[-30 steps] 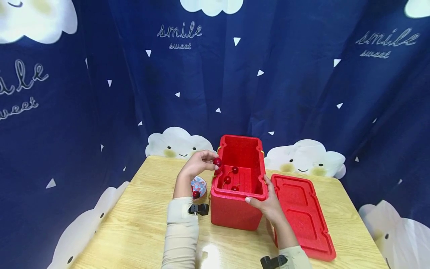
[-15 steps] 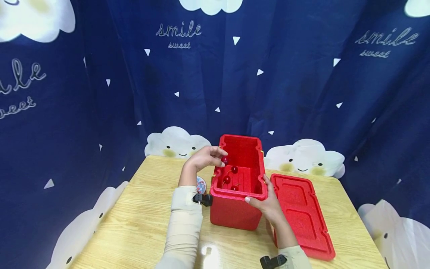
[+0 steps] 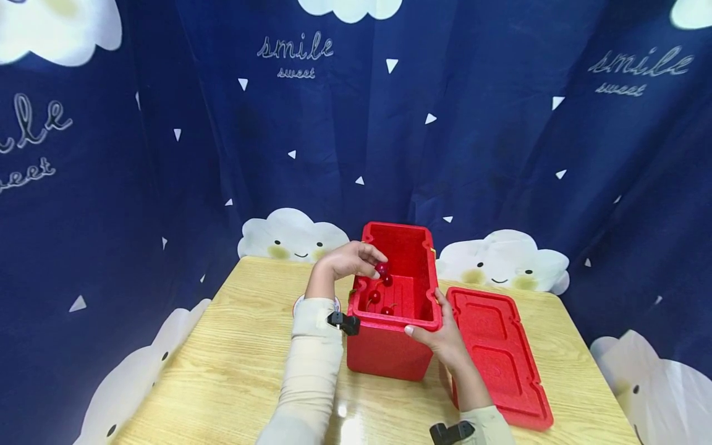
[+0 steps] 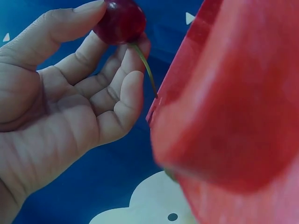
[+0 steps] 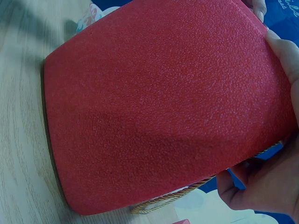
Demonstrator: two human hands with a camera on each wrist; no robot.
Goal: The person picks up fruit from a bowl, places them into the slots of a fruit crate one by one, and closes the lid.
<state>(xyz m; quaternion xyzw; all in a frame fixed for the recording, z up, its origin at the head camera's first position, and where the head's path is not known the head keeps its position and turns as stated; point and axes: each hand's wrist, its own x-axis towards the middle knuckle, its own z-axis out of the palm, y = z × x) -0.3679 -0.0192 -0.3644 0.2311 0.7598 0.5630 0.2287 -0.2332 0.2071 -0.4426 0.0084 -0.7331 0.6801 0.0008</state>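
- Head view: the left hand (image 3: 349, 259) hangs over the left rim of the red box (image 3: 389, 346), pinching a cherry (image 3: 381, 269) between thumb and fingertips; the cherry sits just inside the rim line, above the open cavity.
- Left wrist view: the same cherry (image 4: 119, 21) is caught between the thumb tip and the fingers (image 4: 122, 91), and its thin stem (image 4: 145, 67) trails down toward the box wall (image 4: 233, 93), which stands right beside the palm.
- Straight below and slightly toward the person from the held fruit, three more cherries (image 3: 381, 296) lie on the box floor, apart from the walls.
- The box's long axis runs away from the person, near edge to far edge; the held cherry hangs about midway along it, on the left side.
- The right hand (image 3: 439, 337) grips the near right corner of the box, thumb over the rim and fingers down the outer wall; the right wrist view shows the fingers (image 5: 280, 51) wrapped on the pebbled red side.
- The left hand is the nearer one to the cavity; the right one only steadies.
- A red lid (image 3: 500, 358) lies flat on the wooden table (image 3: 233, 371), just right of the box, long axis parallel to it.
- A small patterned dish (image 3: 300, 303) peeks out behind the left sleeve (image 3: 311, 371).
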